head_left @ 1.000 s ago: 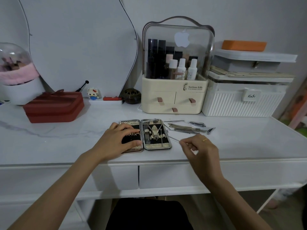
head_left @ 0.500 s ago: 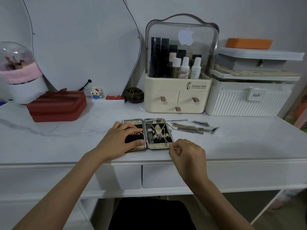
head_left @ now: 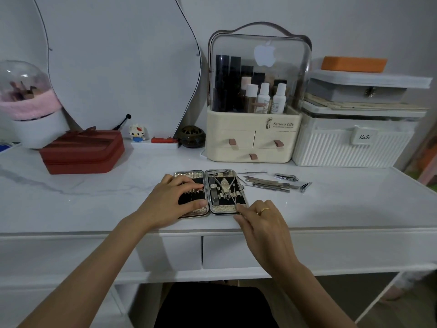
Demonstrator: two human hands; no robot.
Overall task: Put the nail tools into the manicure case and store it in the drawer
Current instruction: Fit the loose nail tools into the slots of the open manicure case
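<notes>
A: Where's the manicure case [head_left: 210,192]?
B: Lying open and flat on the white worktop [head_left: 331,209], near its front edge.
A: The hands?
B: Left hand [head_left: 172,202] rests spread on the left half; right hand [head_left: 262,221] pinches a thin tool [head_left: 234,201] in the right half. Loose nail tools [head_left: 272,183] lie just right.

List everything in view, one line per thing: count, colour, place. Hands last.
manicure case: one, silver, open, front centre of table
loose nail tools: several, silver, right of case
cosmetics organiser: one, cream, clear lid, behind case
ribbed box: one, white, back right
red case: one, back left
table: one, white
left hand: rests on case's left half
right hand: pinches thin tool at case's right half
</notes>
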